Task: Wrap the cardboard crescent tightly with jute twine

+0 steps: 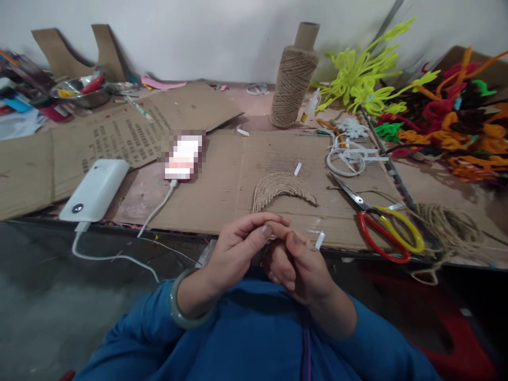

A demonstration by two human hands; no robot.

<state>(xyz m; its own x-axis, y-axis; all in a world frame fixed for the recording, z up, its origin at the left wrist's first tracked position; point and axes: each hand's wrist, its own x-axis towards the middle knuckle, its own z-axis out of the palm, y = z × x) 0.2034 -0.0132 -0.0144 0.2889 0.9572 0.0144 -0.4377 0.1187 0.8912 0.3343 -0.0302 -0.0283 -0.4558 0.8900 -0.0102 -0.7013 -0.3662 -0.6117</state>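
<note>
My left hand (242,241) and my right hand (299,264) meet at the table's front edge, fingertips touching. The left thumb and fingers are pinched together against the right index finger. On the right hand, the fingers are curled in and the thumb presses on the forefinger; whatever may be between them is hidden. Just beyond lies a crescent of coiled jute twine (283,188) on flat cardboard (222,196). A small white strip (319,241) is beside my right hand, and another white strip (298,169) lies above the crescent.
Scissors (361,203) with red and yellow handles lie to the right, near loose twine (452,227). A twine spool (294,79) and glue bottle (310,107) stand behind. At left are a phone (184,157) and a cabled power bank (95,190). Colourful fuzzy stems (444,116) fill the far right.
</note>
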